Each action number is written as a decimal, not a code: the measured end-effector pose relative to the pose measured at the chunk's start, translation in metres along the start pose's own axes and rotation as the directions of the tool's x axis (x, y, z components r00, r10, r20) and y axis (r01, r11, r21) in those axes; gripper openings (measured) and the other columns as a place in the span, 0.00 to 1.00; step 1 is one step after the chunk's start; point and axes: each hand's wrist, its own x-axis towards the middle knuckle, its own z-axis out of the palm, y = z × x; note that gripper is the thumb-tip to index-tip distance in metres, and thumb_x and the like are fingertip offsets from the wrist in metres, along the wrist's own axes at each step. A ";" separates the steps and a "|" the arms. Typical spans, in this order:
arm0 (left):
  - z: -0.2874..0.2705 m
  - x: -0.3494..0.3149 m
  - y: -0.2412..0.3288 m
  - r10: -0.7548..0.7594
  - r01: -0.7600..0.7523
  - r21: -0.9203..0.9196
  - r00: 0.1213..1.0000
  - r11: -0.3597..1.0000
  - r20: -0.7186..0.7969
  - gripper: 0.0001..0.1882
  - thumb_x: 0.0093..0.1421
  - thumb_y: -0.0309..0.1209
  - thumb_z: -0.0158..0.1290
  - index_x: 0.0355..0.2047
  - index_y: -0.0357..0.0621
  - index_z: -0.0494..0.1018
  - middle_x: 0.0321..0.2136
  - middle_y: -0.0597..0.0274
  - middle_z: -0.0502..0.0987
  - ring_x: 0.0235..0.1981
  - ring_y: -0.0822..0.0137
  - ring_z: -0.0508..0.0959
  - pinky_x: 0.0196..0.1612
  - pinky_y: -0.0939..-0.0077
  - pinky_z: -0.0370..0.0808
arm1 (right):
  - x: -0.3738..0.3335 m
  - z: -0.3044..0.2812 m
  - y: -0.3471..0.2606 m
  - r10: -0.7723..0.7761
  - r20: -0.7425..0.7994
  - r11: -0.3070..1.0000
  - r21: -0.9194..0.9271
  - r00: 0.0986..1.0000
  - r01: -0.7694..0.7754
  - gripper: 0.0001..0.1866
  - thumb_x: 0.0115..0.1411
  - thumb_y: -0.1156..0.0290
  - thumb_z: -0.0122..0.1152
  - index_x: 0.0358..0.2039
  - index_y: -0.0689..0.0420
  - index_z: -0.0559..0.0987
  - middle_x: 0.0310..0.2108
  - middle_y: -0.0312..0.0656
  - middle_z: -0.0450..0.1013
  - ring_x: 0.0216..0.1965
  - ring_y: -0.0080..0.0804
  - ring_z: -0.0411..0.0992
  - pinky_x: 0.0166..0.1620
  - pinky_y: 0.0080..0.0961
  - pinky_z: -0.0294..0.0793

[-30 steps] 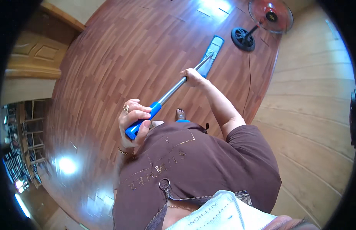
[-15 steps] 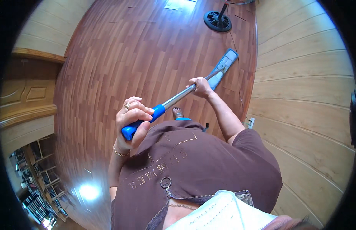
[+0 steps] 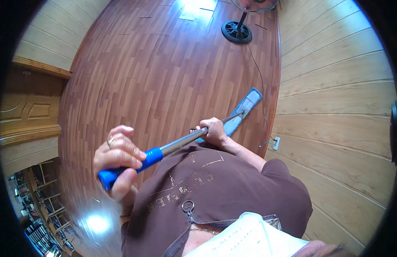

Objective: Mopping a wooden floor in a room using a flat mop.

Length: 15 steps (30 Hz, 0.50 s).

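Observation:
A flat mop (image 3: 250, 101) with a blue-grey rectangular head lies with its pad on the wood floor, close to the right wall. Its metal pole slants down from left to right across my front. Around the blue grip (image 3: 131, 168) at the upper end, my left hand (image 3: 119, 156) is closed, thumb below and fingers curled over it; a ring shows on one finger. Further down, my right hand (image 3: 214, 130) wraps the bare metal pole. Part of the mop head's lower end is hidden behind the right hand and wrist.
A standing fan (image 3: 237, 32) with a round black base stands ahead on the right. Its cord (image 3: 262, 81) runs along the floor to a socket (image 3: 276, 143) on the right wall. A wooden door (image 3: 31, 103) is at the left, and shelves (image 3: 46, 201) hold things at the lower left.
The mop head has come nearer to me. Both hands have moved back and left with the pole, the left hand farther out to the left.

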 end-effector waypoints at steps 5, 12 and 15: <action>0.002 -0.013 0.027 0.032 -0.028 0.102 0.999 0.994 -0.036 0.09 0.45 0.36 0.57 0.21 0.45 0.75 0.21 0.61 0.78 0.25 0.67 0.78 0.53 0.57 0.66 | 0.019 0.004 -0.006 -0.148 0.083 0.989 0.027 0.986 0.146 0.13 0.49 0.63 0.61 0.13 0.52 0.73 0.15 0.45 0.71 0.22 0.48 0.72 0.30 0.42 0.70; 0.017 -0.032 0.045 0.018 -0.003 0.293 0.999 0.956 -0.048 0.13 0.45 0.41 0.61 0.22 0.45 0.76 0.21 0.63 0.78 0.24 0.68 0.77 0.50 0.60 0.67 | 0.061 0.022 0.008 -0.258 0.303 0.965 0.124 0.918 0.230 0.10 0.37 0.74 0.62 0.25 0.48 0.81 0.20 0.41 0.75 0.26 0.46 0.75 0.32 0.37 0.74; 0.037 -0.043 0.045 0.070 -0.014 0.358 0.987 0.934 -0.142 0.14 0.42 0.42 0.62 0.22 0.45 0.76 0.19 0.62 0.77 0.21 0.68 0.75 0.48 0.61 0.67 | 0.083 0.029 0.008 -0.384 0.376 0.923 0.168 0.843 0.346 0.10 0.37 0.76 0.61 0.24 0.47 0.81 0.21 0.41 0.75 0.27 0.46 0.75 0.31 0.37 0.73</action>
